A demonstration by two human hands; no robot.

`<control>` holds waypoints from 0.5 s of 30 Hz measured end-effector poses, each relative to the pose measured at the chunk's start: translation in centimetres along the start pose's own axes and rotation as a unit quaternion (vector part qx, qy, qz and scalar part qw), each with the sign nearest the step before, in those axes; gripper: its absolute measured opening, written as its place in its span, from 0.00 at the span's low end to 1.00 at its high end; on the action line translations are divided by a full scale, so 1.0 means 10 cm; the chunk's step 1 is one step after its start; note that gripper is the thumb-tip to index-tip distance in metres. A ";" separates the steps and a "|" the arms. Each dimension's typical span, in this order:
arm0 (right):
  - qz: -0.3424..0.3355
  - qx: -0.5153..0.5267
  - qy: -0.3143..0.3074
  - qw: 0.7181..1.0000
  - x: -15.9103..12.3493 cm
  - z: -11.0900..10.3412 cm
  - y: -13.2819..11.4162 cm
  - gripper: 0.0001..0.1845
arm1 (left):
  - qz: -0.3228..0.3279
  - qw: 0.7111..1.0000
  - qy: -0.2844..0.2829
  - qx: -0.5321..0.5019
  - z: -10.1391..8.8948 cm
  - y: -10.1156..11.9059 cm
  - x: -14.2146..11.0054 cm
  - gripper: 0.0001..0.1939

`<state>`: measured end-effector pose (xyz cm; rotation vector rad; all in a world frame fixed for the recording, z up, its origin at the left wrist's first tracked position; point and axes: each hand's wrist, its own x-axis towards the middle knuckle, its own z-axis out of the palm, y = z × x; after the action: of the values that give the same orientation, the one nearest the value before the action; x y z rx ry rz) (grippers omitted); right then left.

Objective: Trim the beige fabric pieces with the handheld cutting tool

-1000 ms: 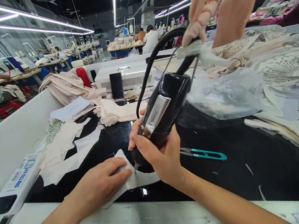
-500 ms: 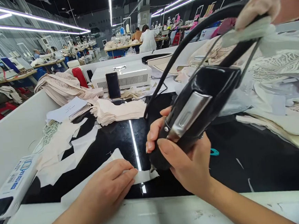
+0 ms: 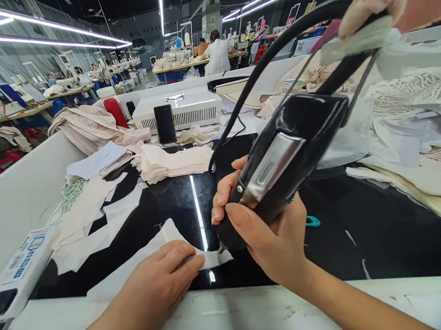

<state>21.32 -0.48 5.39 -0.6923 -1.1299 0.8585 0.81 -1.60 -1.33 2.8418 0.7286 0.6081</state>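
Note:
My right hand point(image 3: 273, 232) is closed around a black corded handheld tool point(image 3: 288, 149) with a metal side plate. The tool tilts down to the left, its small tip on the narrow end of a white fabric piece point(image 3: 135, 268). My left hand point(image 3: 163, 279) lies over that fabric just left of the tip, fingers together, holding it against the glossy black work surface point(image 3: 178, 204). A pale strip of cloth point(image 3: 359, 44) is tied around the tool's thick cord at the upper right. Behind it, a pinkish shape is too unclear to name.
A stack of pale fabric pieces point(image 3: 174, 161) lies ahead, before a phone point(image 3: 165, 123) and a white vented box point(image 3: 197, 111). Loose cut pieces point(image 3: 114, 229) are at left, lace and bags at right. A teal object point(image 3: 312, 221) lies right of the tool.
The view has shifted slightly. Both hands keep nearly the same places, with the tool's tip still at the end of the fabric.

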 end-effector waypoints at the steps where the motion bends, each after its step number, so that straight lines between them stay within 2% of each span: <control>1: 0.000 0.008 0.000 1.000 0.01 0.02 0.01 0.19 | 0.001 1.000 0.001 0.004 0.01 0.00 -0.01 0.15; 7: 0.003 0.051 -0.013 0.999 0.03 0.15 0.07 0.18 | 0.005 1.000 -0.007 0.011 0.03 0.00 -0.01 0.16; 15: 0.017 0.045 -0.007 0.999 0.04 0.17 0.10 0.19 | -0.017 0.999 -0.033 -0.011 0.02 0.04 0.01 0.16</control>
<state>19.55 0.42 5.25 -0.6329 -1.0890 0.9382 1.14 -1.94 -1.35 2.8088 0.7536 0.5118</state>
